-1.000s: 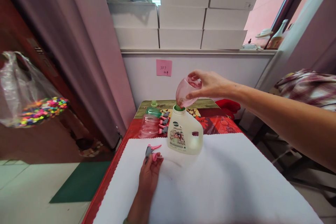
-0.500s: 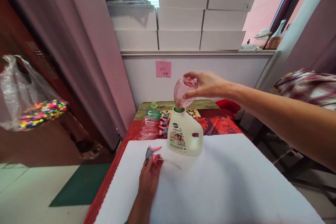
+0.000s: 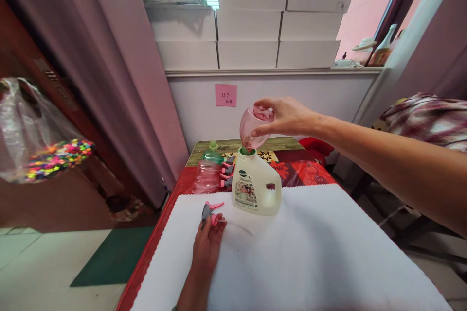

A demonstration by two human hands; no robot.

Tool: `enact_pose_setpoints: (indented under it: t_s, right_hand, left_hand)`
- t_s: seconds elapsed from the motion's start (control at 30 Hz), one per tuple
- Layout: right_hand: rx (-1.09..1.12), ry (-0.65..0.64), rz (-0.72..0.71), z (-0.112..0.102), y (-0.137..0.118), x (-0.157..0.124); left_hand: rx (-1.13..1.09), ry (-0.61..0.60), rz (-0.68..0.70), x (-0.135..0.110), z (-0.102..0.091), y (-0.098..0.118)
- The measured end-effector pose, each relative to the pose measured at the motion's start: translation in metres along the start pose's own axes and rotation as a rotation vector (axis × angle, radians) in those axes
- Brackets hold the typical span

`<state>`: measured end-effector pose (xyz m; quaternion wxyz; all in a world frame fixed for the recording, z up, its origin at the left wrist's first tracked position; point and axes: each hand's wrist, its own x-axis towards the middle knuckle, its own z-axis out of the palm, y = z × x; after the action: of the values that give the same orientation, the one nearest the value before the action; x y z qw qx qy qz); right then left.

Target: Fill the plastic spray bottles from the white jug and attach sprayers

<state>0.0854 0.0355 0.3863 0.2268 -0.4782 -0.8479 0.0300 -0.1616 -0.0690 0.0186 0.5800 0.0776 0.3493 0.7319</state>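
A clear pink bottle [image 3: 251, 129] is upside down in my right hand [image 3: 286, 115], fingers closed round its base. Its neck points into the mouth of a large cream jug [image 3: 255, 189] with a handle and a printed label, which stands upright on the white mat [image 3: 310, 252]. Some liquid shows near the bottle's neck. My left hand [image 3: 208, 240], low on the mat to the left of the jug, is closed on a grey and pink spray nozzle [image 3: 209, 215]. The nozzle's thin clear tube stretches to the right over the mat.
Behind the mat's left part lie pink bottles [image 3: 207, 176], a green bottle [image 3: 213, 157] and several spray nozzles [image 3: 226, 171]. A red plastic packet [image 3: 310, 172] lies at the back right. White boxes [image 3: 251, 24] are stacked on the sill; a pink note [image 3: 225, 95] is on the wall.
Hardly anything differs. The view has shifted very slightly; the pink bottle stays tipped over the jug, and the left hand keeps its hold on the spray nozzle.
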Motion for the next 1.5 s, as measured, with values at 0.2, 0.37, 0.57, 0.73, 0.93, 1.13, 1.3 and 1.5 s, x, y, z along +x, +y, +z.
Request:
enact_pose_setpoints:
  t_s: [0.2, 0.37, 0.57, 0.73, 0.93, 1.13, 1.3, 1.5]
  right_hand:
    - [0.006, 0.011, 0.011, 0.0, 0.004, 0.0]
    - [0.037, 0.008, 0.016, 0.001, 0.008, -0.001]
    - [0.078, 0.024, 0.034, 0.004, 0.017, -0.004]
    - [0.15, 0.057, 0.059, 0.013, 0.035, -0.011]
    - [0.184, 0.086, 0.076, 0.022, 0.053, -0.022]
    - [0.254, 0.098, 0.109, 0.026, 0.06, -0.029]
    - [0.309, 0.136, 0.116, 0.028, 0.062, -0.037]
    - [0.354, 0.182, 0.149, 0.027, 0.066, -0.048]
  left_hand:
    - [0.002, 0.016, 0.002, 0.0, 0.002, 0.001]
    - [0.008, 0.012, 0.0, -0.001, 0.003, 0.001]
    - [0.015, 0.017, -0.004, -0.001, 0.004, 0.002]
    - [0.015, 0.023, -0.001, -0.002, 0.003, 0.001]
    - [0.004, 0.023, 0.005, -0.002, 0.003, 0.001]
    - [0.003, 0.021, 0.002, 0.0, 0.001, 0.001]
    - [0.007, 0.021, -0.005, 0.001, 0.0, 0.001]
    - [-0.004, 0.018, -0.014, 0.0, 0.002, 0.001]
